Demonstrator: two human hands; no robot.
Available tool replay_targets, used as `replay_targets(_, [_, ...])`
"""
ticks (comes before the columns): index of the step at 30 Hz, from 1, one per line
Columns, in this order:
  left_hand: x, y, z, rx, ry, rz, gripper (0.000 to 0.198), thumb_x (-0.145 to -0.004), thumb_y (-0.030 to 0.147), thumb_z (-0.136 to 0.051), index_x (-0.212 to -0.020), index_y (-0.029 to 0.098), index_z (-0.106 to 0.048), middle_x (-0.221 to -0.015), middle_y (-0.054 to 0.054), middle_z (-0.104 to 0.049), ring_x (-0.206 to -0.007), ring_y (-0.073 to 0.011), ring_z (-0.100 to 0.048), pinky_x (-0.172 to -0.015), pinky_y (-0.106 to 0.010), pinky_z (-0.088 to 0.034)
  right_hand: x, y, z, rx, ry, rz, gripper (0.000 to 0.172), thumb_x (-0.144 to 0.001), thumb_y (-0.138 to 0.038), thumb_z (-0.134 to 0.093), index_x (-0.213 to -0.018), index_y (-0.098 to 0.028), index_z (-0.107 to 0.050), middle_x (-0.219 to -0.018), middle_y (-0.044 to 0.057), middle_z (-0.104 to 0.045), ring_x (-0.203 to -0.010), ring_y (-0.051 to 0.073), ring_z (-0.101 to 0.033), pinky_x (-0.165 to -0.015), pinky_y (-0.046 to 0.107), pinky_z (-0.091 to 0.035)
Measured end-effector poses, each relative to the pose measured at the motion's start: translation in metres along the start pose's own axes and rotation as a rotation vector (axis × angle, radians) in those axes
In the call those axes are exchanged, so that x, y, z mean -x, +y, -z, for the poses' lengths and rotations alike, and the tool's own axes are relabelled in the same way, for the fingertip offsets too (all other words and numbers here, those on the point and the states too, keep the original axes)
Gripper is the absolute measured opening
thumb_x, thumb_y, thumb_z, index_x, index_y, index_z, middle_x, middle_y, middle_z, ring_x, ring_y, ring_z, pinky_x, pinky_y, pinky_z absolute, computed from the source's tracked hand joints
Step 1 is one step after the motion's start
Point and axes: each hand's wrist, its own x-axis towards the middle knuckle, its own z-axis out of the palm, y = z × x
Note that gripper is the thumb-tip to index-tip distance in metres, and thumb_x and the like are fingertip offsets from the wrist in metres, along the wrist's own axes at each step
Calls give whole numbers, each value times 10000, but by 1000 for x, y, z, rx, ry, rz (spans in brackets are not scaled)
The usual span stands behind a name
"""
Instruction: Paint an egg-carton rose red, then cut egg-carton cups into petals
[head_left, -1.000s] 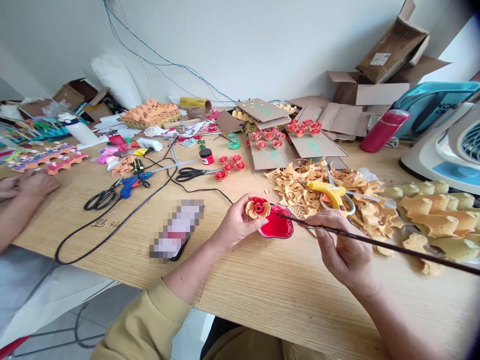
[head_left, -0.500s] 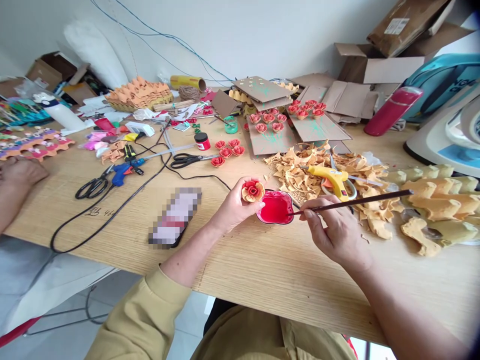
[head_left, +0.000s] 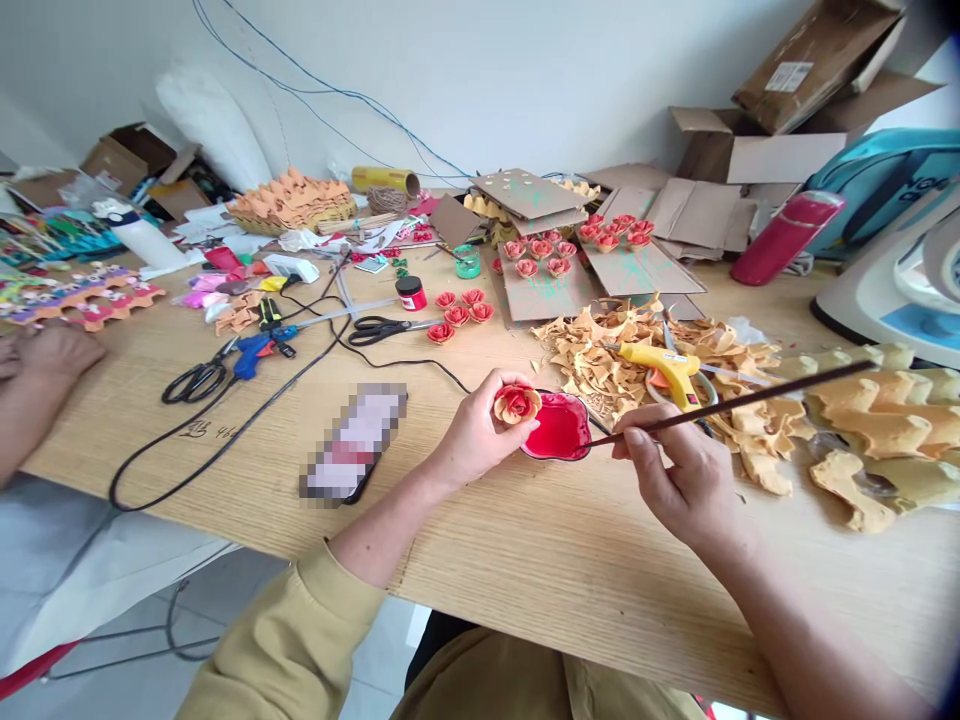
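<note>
Rose (head_left: 517,403) of carton paper, centre red, is pinched in the left hand (head_left: 472,435) fingertips, touching the left rim of the paint dish (head_left: 559,428), mid tabletop (head_left: 540,560). Right hand (head_left: 679,480) is closed pencil-style on a thin brush (head_left: 742,402), tip at the dish's right rim. My read: load lightly, wipe on the rim, turn the flower not the brush. Near edge has bare room. Paper scraps (head_left: 600,350) and glue gun (head_left: 664,365) crowd just behind, phone (head_left: 352,445) well to the left.

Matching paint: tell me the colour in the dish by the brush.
Red paint; it shows best in the head view.
</note>
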Motion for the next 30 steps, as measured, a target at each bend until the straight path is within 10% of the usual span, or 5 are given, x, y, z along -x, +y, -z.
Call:
replay_targets(8, [1,-1,-2,-66,-14,-46,364,-750,157,-726,-1091,193,-606,-1096,-65,-719,-993,-197,-700,-913,-295,-544,3,-1,0,-225,156,136,194,-965,-148,-503,-1099,-221,-623,-846,56,-683,-819,222,-654,-791,422,-524])
replay_targets(30, [3,3,-6,-173,-99,-192,400,-789,111,-675,-1180,182,-630,-1209,-116,-719,-1152,-238,-685,-963,-328,-564,-8,-14,-5,-100,-21,171,242,-948,-92,-509,-1138,-224,-578,-912,67,-704,-814,203,-639,-765,371,-503])
